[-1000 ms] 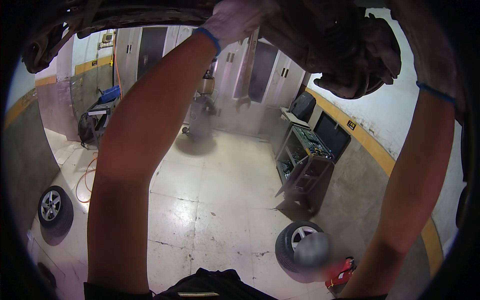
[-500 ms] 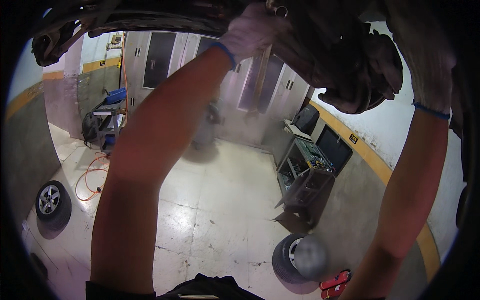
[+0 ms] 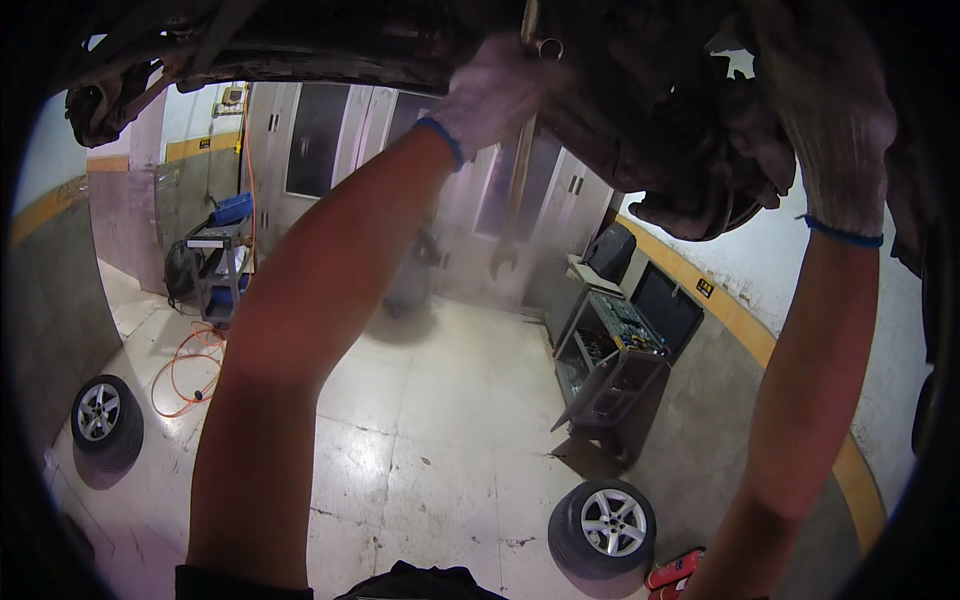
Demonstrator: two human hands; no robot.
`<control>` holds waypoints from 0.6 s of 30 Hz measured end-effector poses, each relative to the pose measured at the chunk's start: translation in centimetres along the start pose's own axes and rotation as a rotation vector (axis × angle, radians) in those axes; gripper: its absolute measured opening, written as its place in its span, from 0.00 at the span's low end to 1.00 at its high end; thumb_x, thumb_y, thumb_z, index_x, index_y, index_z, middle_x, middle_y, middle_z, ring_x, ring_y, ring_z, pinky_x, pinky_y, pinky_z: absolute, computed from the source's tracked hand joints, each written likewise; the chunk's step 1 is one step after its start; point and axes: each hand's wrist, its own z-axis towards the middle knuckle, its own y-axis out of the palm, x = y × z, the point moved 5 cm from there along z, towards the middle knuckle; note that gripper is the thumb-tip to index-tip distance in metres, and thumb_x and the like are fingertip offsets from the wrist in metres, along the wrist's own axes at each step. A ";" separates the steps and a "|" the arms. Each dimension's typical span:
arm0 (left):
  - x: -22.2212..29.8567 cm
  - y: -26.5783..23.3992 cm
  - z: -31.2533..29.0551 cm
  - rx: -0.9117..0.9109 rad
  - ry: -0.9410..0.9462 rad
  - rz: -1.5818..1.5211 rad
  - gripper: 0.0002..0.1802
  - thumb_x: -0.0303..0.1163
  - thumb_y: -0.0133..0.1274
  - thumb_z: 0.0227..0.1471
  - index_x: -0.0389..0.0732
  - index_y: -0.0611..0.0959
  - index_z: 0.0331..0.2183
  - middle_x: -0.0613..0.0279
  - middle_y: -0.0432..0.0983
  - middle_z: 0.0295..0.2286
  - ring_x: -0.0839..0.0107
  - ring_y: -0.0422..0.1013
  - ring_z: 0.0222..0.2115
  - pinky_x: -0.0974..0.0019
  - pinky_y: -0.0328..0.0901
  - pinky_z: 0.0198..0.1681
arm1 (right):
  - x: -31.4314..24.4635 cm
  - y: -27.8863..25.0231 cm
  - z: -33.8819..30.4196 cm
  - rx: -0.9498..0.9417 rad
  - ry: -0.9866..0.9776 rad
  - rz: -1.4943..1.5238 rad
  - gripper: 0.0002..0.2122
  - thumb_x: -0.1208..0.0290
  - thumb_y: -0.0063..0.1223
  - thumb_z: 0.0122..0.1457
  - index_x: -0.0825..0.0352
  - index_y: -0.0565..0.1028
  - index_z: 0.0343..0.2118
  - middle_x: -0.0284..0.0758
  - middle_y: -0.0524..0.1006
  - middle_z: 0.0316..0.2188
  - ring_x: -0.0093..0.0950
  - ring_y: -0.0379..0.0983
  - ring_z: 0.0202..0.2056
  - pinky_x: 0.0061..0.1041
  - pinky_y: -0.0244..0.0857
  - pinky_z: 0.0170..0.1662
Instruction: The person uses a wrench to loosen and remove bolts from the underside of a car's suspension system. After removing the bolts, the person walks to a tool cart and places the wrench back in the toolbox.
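My left hand [image 3: 498, 98], in a whitish knit glove with a blue cuff, is raised under the dark underside of a vehicle. Its fingers are closed around a long wrench [image 3: 519, 185], whose open jaw hangs below the hand. A small bright metal ring [image 3: 550, 48] shows just above the glove. My right hand [image 3: 838, 130], gloved the same way, reaches up at the right beside dark suspension parts [image 3: 715, 165]. Shadow and the parts hide its fingers, so its grip cannot be made out.
A grey tool cart [image 3: 610, 350] stands by the right wall, with a wheel [image 3: 603, 530] and red cylinders [image 3: 675, 572] nearer me. At left are another wheel [image 3: 105, 420], an orange hose [image 3: 190, 375] and a small cart [image 3: 220, 260]. Tall cabinets [image 3: 330, 150] line the back.
Both gloved hands sit a little lower in the picture, and the background has shifted down slightly too. The wrench stays in my left hand. A grey blur over the lower-right wheel is gone.
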 end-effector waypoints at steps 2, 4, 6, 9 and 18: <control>0.0 0.3 0.1 -0.069 -0.057 0.006 0.25 0.47 0.64 0.48 0.37 0.84 0.41 0.55 0.81 0.30 0.64 0.79 0.33 0.64 0.72 0.41 | -0.1 0.0 0.2 -0.005 0.002 0.000 0.17 0.67 0.66 0.57 0.64 0.79 0.48 0.43 0.80 0.40 0.40 0.80 0.42 0.33 0.77 0.42; 0.3 0.5 0.5 -0.094 -0.038 -0.091 0.20 0.42 0.64 0.49 0.36 0.84 0.38 0.59 0.80 0.30 0.72 0.77 0.30 0.67 0.72 0.37 | -0.3 0.0 0.5 -0.011 -0.002 -0.001 0.17 0.67 0.66 0.57 0.64 0.79 0.48 0.43 0.80 0.40 0.40 0.80 0.42 0.33 0.77 0.42; 0.1 0.6 0.7 -0.052 -0.065 -0.189 0.19 0.41 0.64 0.50 0.35 0.83 0.38 0.60 0.79 0.28 0.73 0.76 0.29 0.67 0.72 0.35 | -0.9 0.0 0.9 -0.009 -0.010 0.002 0.16 0.67 0.66 0.57 0.64 0.79 0.47 0.44 0.80 0.40 0.41 0.80 0.42 0.33 0.77 0.42; -0.3 0.5 0.8 -0.058 -0.081 -0.110 0.23 0.46 0.64 0.48 0.36 0.84 0.38 0.59 0.80 0.27 0.70 0.76 0.29 0.65 0.72 0.35 | -1.9 -0.2 1.0 0.013 0.006 -0.021 0.15 0.66 0.65 0.58 0.66 0.79 0.45 0.45 0.80 0.39 0.42 0.80 0.40 0.33 0.77 0.42; 0.3 0.6 -0.2 -0.140 0.139 -0.076 0.13 0.37 0.57 0.56 0.38 0.82 0.39 0.55 0.78 0.31 0.64 0.76 0.30 0.62 0.72 0.32 | -3.1 -1.0 -1.4 -0.157 0.248 0.157 0.21 0.60 0.58 0.60 0.66 0.71 0.53 0.47 0.77 0.42 0.45 0.78 0.42 0.39 0.75 0.44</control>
